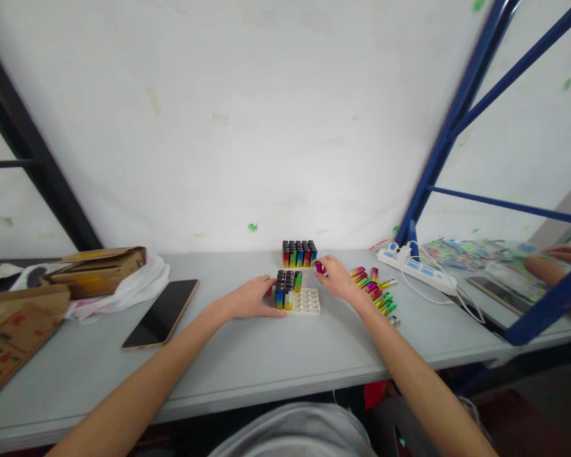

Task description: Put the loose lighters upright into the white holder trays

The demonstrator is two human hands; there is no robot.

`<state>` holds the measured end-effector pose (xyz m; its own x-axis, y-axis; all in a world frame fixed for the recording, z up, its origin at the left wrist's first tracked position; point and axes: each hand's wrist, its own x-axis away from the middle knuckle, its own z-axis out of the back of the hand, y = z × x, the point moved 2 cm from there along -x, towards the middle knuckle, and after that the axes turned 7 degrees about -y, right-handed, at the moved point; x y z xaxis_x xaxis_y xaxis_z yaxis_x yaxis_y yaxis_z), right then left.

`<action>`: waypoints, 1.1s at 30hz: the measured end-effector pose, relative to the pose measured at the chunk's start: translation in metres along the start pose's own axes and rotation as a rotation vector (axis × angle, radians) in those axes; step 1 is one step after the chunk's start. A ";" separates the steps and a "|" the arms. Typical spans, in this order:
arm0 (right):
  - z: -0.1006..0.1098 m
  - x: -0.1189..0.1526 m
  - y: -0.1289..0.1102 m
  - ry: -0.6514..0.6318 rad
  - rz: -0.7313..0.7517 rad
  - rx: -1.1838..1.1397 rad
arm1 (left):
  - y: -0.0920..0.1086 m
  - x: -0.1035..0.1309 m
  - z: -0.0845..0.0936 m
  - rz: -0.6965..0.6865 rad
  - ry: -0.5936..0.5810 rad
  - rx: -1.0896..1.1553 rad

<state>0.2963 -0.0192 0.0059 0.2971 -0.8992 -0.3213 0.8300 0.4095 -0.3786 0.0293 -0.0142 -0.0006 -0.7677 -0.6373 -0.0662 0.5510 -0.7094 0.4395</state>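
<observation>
Both hands work at a white tray (307, 303) near the back of the grey counter (247, 355). The left hand (252, 298) lies with its fingers loosely curled against the tray's left edge, steadying it rather than gripping anything. The right hand (335, 279) pinches a single pink lighter (320, 267) between thumb and fingertips, just beyond the tray's far right corner. Judging by the tray, the filling is only partly done: a block of upright lighters (287, 290) stands in its left pockets, while the pockets on the right and front show bare. A second tray (299, 254), fully packed with upright lighters, stands just behind, close to the wall. Plenty seems left, since a loose pile of coloured lighters (375, 291) lies on the counter just right of the right hand. Farther right sit a white power strip (416, 266) and its cable. A dark phone (162, 313) lies flat to the left, beside cardboard boxes (95, 271) and a plastic bag. Another person's hands (549, 266) appear at the far right edge, well apart.
</observation>
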 end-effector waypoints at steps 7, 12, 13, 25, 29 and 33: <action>0.007 0.001 -0.029 -0.053 0.140 -0.704 | 0.001 0.000 0.000 -0.006 -0.020 -0.032; 0.011 0.003 -0.043 -0.073 0.154 -0.869 | 0.001 0.000 0.001 0.000 -0.031 -0.043; 0.011 0.003 -0.044 -0.052 0.153 -0.877 | 0.001 0.000 0.001 0.005 -0.036 -0.047; -0.005 0.002 -0.043 -0.017 -0.108 -0.831 | 0.003 0.000 0.002 0.012 -0.028 -0.040; -0.004 0.003 -0.040 0.110 -0.099 -0.530 | 0.003 0.000 0.001 0.008 -0.036 -0.060; -0.004 0.004 -0.041 0.194 -0.099 -0.432 | 0.005 0.000 0.003 0.005 -0.031 -0.049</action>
<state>0.2621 -0.0390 0.0170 0.0990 -0.9087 -0.4054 0.5656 0.3866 -0.7285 0.0307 -0.0172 0.0044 -0.7742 -0.6319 -0.0363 0.5697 -0.7206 0.3953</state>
